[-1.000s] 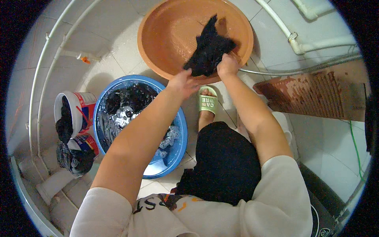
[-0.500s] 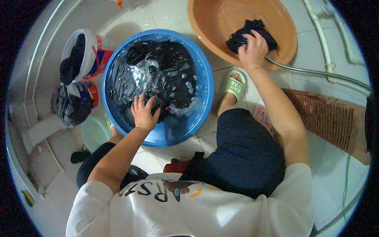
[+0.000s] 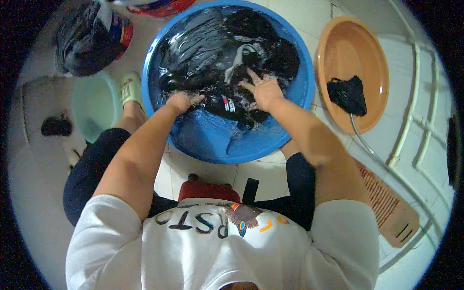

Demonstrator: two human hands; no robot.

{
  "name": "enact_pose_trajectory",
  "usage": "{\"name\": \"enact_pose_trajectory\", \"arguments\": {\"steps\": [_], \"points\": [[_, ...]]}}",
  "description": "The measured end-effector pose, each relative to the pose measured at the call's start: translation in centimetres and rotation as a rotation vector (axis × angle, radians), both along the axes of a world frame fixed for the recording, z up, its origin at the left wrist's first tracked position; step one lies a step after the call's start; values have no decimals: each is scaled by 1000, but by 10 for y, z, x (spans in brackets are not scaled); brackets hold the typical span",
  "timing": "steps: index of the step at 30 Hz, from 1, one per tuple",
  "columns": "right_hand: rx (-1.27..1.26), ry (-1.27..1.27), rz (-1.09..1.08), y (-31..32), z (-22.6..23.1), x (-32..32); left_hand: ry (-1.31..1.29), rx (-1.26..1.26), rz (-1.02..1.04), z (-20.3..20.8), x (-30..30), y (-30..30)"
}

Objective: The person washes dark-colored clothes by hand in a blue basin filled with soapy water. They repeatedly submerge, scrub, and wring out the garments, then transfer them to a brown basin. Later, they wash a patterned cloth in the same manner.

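Observation:
Dark clothes soak in water in a large blue tub (image 3: 309, 82). Fingers spread, my right hand (image 3: 265, 92) rests on a wet black garment (image 3: 241, 113) with a small white and red print. Beside it my left hand (image 3: 181, 101) dips into the tub near its left side. Its thumb points toward the middle, while water and dark cloth hide the other fingers. A grey-white piece of cloth (image 3: 235, 65) shows among the black ones, just beyond my right hand. In the orange basin (image 3: 333, 38) to the right lies a black bundle of cloth (image 3: 347, 95), touched by neither hand.
A metal hose (image 3: 360, 130) runs from the orange basin toward a brown washboard (image 3: 398, 217). At the left stand a bucket heaped with dark clothes (image 3: 82, 41) and a pale green basin (image 3: 92, 108). White pipes (image 3: 411, 96) follow the right wall. A red stool (image 3: 208, 189) is beneath me.
My right hand has left the black bundle in the orange basin and come into the blue tub. The left hand has sunk into the water. The view has shifted.

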State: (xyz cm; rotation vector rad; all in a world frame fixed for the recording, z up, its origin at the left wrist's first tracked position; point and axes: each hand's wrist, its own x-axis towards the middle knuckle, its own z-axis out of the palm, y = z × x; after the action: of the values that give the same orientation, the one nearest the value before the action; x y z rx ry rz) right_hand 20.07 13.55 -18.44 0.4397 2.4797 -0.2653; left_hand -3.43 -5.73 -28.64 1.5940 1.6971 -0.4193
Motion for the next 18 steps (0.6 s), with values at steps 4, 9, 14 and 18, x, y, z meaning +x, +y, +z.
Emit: {"name": "enact_pose_trajectory", "arguments": {"steps": [4,9,14,18], "points": [[94,-62,-255,-5,-67,9,-155,-182,511,24,4,26],[-27,-119,-601,8,-46,-16,-77,-151,484,73,5,39],[-172,182,-296,33,3,-7,-34,57,386,102,16,33],[232,511,-271,49,28,0,26,94,271,167,32,38]]}}
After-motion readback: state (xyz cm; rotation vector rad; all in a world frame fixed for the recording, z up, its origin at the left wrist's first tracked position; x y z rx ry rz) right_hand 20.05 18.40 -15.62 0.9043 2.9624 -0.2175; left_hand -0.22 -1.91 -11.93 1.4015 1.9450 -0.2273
